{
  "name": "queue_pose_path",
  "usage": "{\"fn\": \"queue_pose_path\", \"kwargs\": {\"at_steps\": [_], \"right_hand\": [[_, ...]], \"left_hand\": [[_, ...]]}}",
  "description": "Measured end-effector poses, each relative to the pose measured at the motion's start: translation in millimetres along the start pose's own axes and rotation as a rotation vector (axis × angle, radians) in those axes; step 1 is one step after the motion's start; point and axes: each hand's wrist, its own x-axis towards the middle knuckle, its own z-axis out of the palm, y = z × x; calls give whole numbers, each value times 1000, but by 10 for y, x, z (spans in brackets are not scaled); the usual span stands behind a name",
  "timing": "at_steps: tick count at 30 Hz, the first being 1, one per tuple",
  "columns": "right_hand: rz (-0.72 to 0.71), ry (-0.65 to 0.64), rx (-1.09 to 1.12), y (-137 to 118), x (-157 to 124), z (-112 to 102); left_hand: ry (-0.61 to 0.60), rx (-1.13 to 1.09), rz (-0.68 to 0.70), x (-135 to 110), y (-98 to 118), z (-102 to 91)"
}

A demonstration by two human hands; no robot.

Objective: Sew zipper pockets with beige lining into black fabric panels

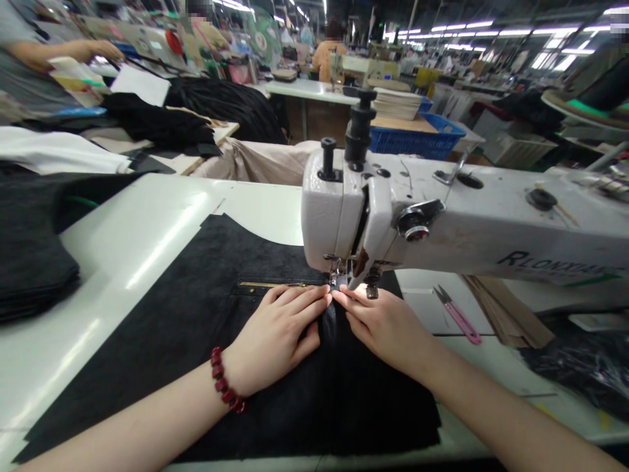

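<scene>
A black suede-like fabric panel (236, 367) lies flat on the white sewing table, with a brass zipper (278, 284) set into it. My left hand (278, 337) presses the panel just below the zipper, wearing a red bead bracelet (225, 380). My right hand (383, 324) holds a raised fold of the fabric. Both sets of fingertips nearly meet beside the presser foot (339, 280) of the white industrial sewing machine (442, 223). The needle is hidden by the machine head.
Pink-handled thread snips (459, 321) and brown paper pieces (511, 311) lie right of the machine. A stack of black fabric (29, 262) sits at left. Behind are a co-worker's hand (88, 49), a blue plastic basket (417, 134) and further workstations.
</scene>
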Motion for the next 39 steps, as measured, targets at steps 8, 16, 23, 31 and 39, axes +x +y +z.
{"fn": "queue_pose_path", "kwargs": {"at_steps": [8, 16, 23, 31, 39], "right_hand": [[15, 32, 31, 5, 8, 18], [33, 34, 29, 2, 12, 46], [43, 39, 50, 26, 24, 41], [24, 29, 55, 4, 11, 6], [13, 55, 37, 22, 36, 27]], "left_hand": [[5, 5, 25, 2, -5, 2], [29, 6, 34, 9, 2, -14], [15, 23, 36, 62, -30, -17], [49, 82, 33, 47, -28, -12], [103, 127, 64, 99, -52, -7]]}}
